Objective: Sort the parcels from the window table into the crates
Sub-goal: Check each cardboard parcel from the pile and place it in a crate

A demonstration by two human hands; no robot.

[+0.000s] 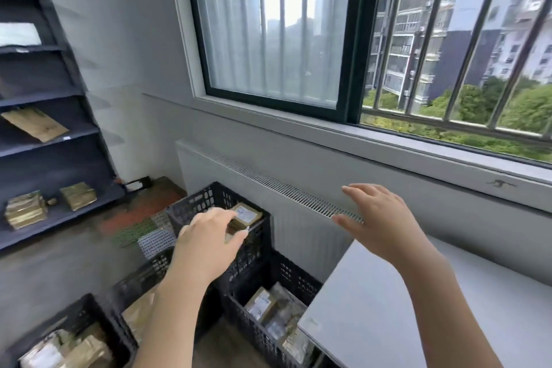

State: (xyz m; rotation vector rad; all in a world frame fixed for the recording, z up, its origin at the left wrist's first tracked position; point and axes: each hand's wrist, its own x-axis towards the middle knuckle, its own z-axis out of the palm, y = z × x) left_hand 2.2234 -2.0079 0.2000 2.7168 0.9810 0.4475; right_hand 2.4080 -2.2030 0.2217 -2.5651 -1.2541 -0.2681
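Note:
Several black slatted crates stand on the floor below the window. The far crate (206,199) holds a small brown parcel with a white label (245,214). My left hand (206,240) hovers over that crate's rim with relaxed fingers, close to the parcel, holding nothing. The crate next to the table (286,273) holds several labelled parcels (263,303). A crate at bottom left (74,314) is also filled with parcels. My right hand (380,222) floats open, fingers spread, above the far edge of the white window table (433,308).
A white radiator (239,176) lines the wall under the window sill. Dark shelving (44,134) on the left carries brown parcels and a flat envelope. Perforated mats (143,233) lie on the floor beyond the crates.

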